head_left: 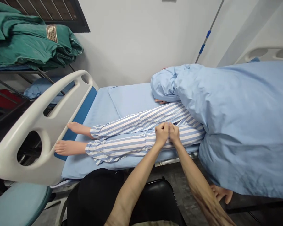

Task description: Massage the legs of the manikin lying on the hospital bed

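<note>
L hand (161, 133) and R hand (174, 132) are reaching in from bottom of view, knuckles up, almost touching each other at mid-leg. Both grips are clenched, fingers curling down onto the blue-and-white striped trousers (141, 138) of a patient manikin (77, 128); can't tell if either is actually pinching cloth.

Manikin is lying on its back on a hospital bed, legs side by side, trousers reaching just above the ankles, bare feet (69, 147) pointing toward the footboard (37, 125). Feet are just short of the board, w/ its white plastic panel standing between them and the view's L edge. Light-blue sheet (245, 119) is covering upper body, bunched up at thigh level. One manikin hand (160, 101) is showing at far side under the sheet's fold; the other (221, 193) is hanging past near bed edge, below the sheet.

Bed mattress is wearing a pale blue cover (129, 100). Near side: black chair back (155, 201) and black cloth (94, 194) are sitting right under the person's forearms; teal padded seat (16, 204) is standing by the footboard.

Beyond footboard, metal rack (11, 75) is holding folded green cloth (25, 40). Grey pole w/ blue clips (207, 31) is leaning against white wall (132, 40). Second white bed board (266, 53) is showing top R.
</note>
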